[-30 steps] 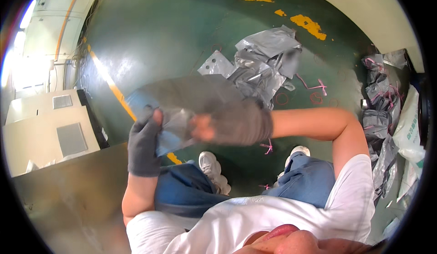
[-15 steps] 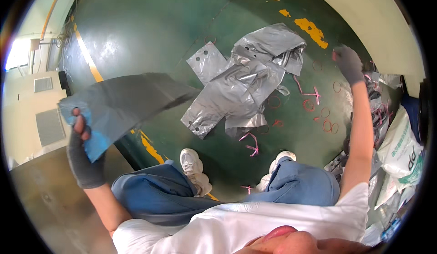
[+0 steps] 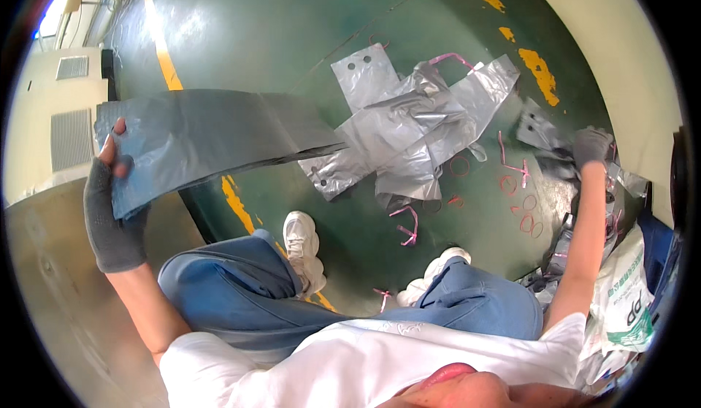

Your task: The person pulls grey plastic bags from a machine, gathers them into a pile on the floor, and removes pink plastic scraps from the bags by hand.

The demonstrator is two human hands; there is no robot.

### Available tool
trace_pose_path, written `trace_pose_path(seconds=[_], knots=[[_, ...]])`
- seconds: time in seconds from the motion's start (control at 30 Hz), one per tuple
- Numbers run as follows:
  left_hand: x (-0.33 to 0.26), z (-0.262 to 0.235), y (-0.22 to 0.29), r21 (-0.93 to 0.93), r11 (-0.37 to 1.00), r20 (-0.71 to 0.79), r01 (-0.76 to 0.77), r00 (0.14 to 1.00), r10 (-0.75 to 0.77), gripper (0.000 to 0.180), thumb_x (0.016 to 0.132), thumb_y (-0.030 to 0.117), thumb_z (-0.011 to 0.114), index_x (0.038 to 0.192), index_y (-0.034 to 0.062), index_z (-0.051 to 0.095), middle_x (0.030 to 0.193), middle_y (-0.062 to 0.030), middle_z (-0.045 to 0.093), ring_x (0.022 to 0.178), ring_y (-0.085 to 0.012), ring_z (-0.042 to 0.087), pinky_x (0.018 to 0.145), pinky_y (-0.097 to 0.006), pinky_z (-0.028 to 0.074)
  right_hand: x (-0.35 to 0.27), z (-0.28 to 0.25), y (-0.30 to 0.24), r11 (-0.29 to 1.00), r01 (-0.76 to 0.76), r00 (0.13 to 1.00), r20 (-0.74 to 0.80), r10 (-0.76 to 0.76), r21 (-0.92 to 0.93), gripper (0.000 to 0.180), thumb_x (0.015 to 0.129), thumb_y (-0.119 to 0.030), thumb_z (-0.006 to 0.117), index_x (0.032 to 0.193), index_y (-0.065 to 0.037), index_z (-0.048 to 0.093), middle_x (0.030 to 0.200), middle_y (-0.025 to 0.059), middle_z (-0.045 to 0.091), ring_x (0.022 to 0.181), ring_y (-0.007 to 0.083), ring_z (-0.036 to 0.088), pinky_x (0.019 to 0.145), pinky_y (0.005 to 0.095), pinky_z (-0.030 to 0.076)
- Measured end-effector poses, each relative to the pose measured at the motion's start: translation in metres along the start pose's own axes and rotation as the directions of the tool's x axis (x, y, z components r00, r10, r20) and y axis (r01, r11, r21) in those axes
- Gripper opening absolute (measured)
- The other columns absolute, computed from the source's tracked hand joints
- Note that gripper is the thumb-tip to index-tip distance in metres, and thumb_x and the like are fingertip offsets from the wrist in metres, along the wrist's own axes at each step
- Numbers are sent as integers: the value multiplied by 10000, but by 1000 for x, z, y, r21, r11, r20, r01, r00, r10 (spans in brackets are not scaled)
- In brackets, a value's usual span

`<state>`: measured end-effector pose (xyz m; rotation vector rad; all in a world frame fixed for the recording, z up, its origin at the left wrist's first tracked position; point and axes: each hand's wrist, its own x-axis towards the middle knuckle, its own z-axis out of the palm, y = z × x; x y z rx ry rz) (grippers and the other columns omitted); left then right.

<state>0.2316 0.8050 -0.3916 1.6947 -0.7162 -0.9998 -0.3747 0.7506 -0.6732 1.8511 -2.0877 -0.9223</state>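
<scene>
Grey stack (image 3: 212, 141) stays gripped by left hand (image 3: 113, 214); right hand (image 3: 591, 147) now grasps bag (image 3: 537, 132)

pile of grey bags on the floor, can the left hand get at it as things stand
Probably not right away: the left hand is raised out to the side, gripping a dark grey bag, so it is occupied and well apart from the pile of grey bags.

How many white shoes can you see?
2. One white shoe is on the green floor beside the left knee. The other white shoe peeks out by the right knee, partly hidden behind the blue jeans.
</scene>
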Motion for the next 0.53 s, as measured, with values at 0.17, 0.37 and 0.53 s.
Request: trace_pose_path(seconds=[0.17,0.37,0.53], knots=[[21,1,-15,-101,992,87,70,994,-61,366,901,222,517,1197,9,551,695,42,420,656,-49,487,614,-199,427,8,-44,-137,618,650,739,-558,-378,442,687,647,-251,740,1252,-97,454,1241,71,494,1122,241,492,914,337,413],[9,15,-7,-48,999,-179,-9,984,0,371,934,208,489,1256,26,495,722,43,411,637,-34,439,629,-158,411,-25,-105,-167,397,875,466,-704,-535,278,332,697,-64,595,1027,-92,594,1174,45,572,1084,295,509,925,369,423],[20,-9,-17,86,989,-27,-122,992,125,363,913,110,475,1268,35,490,953,-25,491,817,-100,500,731,-210,443,-89,-98,-35,390,699,348,192,-918,600,186,826,-233,538,934,-158,670,918,145,637,860,311,611,749,373,488]])
